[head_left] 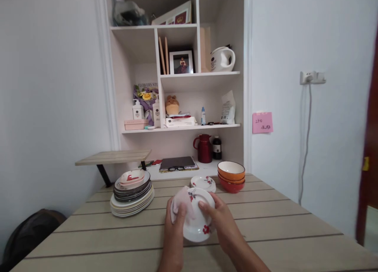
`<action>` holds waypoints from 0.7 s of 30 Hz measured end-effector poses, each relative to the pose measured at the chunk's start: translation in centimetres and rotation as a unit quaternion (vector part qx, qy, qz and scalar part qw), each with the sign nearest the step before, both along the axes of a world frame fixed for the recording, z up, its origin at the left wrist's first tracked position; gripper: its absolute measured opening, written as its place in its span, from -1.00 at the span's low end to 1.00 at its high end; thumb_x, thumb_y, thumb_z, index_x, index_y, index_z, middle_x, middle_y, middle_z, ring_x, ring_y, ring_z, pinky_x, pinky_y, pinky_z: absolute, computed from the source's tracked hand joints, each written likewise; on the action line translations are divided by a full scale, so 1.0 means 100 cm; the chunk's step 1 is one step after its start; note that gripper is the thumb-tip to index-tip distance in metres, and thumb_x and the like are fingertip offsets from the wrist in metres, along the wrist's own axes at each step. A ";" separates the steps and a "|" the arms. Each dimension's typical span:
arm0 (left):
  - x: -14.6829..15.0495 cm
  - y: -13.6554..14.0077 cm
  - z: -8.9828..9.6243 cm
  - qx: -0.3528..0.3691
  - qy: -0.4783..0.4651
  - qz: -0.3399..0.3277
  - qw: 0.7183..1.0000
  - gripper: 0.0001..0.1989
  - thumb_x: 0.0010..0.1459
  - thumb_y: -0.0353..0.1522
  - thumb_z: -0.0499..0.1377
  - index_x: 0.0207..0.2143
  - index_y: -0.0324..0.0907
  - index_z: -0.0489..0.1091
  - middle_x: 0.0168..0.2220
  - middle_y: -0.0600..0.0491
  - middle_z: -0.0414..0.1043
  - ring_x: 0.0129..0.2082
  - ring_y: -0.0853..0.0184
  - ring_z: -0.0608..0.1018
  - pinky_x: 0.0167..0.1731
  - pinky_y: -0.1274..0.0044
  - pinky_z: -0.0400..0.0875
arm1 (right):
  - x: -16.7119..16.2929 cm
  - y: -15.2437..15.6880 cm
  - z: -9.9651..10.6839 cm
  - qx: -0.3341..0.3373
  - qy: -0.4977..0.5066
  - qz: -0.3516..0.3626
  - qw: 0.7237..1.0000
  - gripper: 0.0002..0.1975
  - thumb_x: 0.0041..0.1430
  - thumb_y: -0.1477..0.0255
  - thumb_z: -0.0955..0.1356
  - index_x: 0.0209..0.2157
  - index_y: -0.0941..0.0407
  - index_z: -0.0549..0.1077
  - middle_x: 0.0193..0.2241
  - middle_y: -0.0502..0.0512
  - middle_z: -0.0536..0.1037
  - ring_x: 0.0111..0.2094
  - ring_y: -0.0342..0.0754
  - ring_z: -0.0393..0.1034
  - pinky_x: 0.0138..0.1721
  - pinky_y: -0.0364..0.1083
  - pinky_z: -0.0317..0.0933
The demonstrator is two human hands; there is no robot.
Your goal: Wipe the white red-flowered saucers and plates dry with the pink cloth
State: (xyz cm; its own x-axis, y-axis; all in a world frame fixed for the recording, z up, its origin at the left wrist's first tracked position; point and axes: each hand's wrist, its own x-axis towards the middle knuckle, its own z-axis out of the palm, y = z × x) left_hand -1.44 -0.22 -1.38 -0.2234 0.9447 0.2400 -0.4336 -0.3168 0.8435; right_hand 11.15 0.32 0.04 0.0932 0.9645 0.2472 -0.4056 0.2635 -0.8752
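Note:
A small white plate (196,224) with red flowers is tilted up above the table, held between both hands. My left hand (176,221) is closed on a pale pink cloth (184,201), its thumb pressing the cloth against the plate's left side. On the right rim, my right hand (219,217) grips the plate, with the thumb lying on its face. Behind it sits a short stack of matching flowered plates (203,182). The fingers under the plate are hidden.
Stacked plates (131,203) with small dishes on top stand at the left. Orange and red bowls (232,177) are nested at the right. Behind the slatted table (118,240) are a red thermos jug (204,149), a dark laptop (178,162) and glasses. A small raised shelf (113,157) overhangs the left.

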 end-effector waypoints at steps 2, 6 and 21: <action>-0.003 0.003 -0.002 -0.029 0.011 0.025 0.999 -0.41 -0.05 -0.01 0.31 -0.03 -0.15 0.38 -0.25 -0.01 0.54 -0.29 0.23 0.56 -0.30 0.50 0.44 | -0.005 -0.001 -0.002 -0.024 0.004 0.030 0.999 -0.58 -0.17 0.35 0.52 -0.21 0.18 0.53 -0.41 0.11 0.66 -0.46 0.00 0.50 -0.41 -0.08 0.34; -0.017 0.008 -0.004 0.014 0.099 0.188 0.977 -0.61 0.02 -0.08 0.27 -0.19 -0.14 0.42 -0.23 -0.01 0.46 -0.23 0.22 0.51 -0.22 0.46 0.42 | -0.015 0.002 -0.012 -0.085 0.067 0.047 0.993 -0.52 -0.23 0.40 0.54 -0.18 0.20 0.51 -0.46 0.13 0.67 -0.52 0.02 0.51 -0.43 -0.06 0.35; -0.019 0.018 -0.023 0.210 0.599 0.245 0.733 -0.33 -0.11 -0.70 -0.03 -0.02 -0.02 0.49 0.04 -0.02 0.40 0.05 0.17 0.41 0.06 0.30 0.33 | -0.003 0.029 -0.039 -0.144 0.255 0.139 0.946 -0.57 -0.02 0.36 0.48 -0.08 0.17 0.49 -0.28 0.21 0.67 -0.27 0.13 0.56 -0.11 0.08 0.36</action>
